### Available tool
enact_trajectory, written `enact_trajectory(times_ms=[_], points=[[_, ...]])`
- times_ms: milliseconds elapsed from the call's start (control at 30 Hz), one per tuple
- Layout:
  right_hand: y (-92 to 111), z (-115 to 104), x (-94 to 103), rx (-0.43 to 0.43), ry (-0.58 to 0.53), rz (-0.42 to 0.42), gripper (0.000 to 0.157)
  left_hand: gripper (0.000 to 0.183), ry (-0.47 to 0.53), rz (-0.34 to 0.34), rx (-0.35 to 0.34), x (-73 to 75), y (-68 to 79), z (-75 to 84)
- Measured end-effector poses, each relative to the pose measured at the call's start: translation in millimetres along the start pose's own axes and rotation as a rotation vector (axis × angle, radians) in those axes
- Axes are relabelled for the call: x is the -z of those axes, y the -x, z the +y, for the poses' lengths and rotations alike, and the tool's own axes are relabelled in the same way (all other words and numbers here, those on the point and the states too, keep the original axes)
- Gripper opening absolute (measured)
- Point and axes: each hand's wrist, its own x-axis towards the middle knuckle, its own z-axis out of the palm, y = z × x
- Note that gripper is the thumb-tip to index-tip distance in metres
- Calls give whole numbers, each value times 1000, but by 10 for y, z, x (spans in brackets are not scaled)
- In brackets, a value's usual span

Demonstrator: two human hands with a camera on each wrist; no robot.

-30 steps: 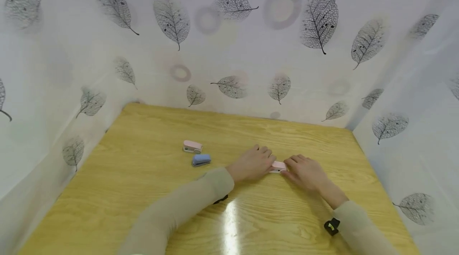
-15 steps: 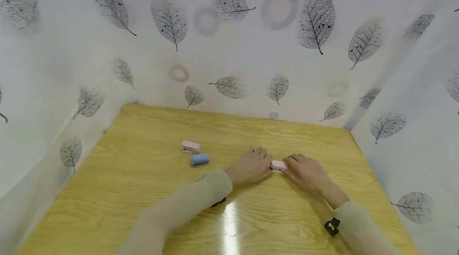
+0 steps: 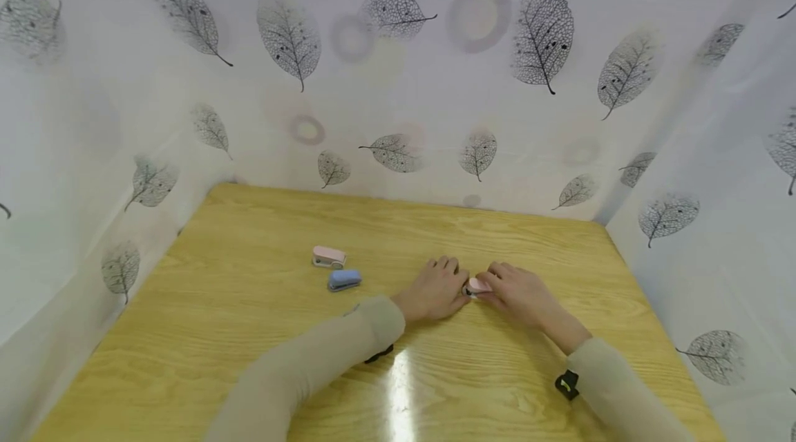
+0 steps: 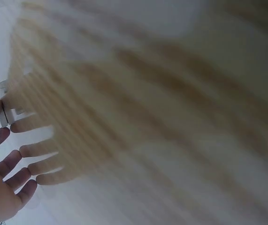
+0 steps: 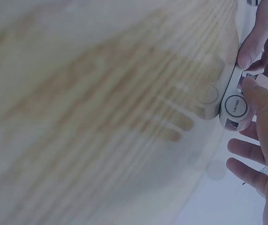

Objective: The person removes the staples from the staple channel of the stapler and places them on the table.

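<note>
Right hand [image 3: 517, 293] has just slid further over the pink mini stapler [image 3: 478, 285], centre-right, pinching it; left hand [image 3: 437, 290] pinches its end; likely steadier.

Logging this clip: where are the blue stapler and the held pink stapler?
Blue stapler [image 3: 345, 278], head view: on its top cover.
Held pink stapler [image 5: 236, 106], right wrist view: on its round side disc.

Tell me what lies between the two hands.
In the head view, a pink-and-white stapler lies between the left hand and the right hand, touched by both.
</note>
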Motion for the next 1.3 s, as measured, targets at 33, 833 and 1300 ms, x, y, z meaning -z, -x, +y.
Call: enact_trajectory(times_ms=[33,833,1300], points=[[-12,1,3,9,8,-5,29,40,5,5,4,-1,-3,6],[-25,20,-53,16,64,29,24,37,-11,41,45,-20,2,48],[-2,57,-93,10,8,67,29,39,33,19,65,-22,-36,64]])
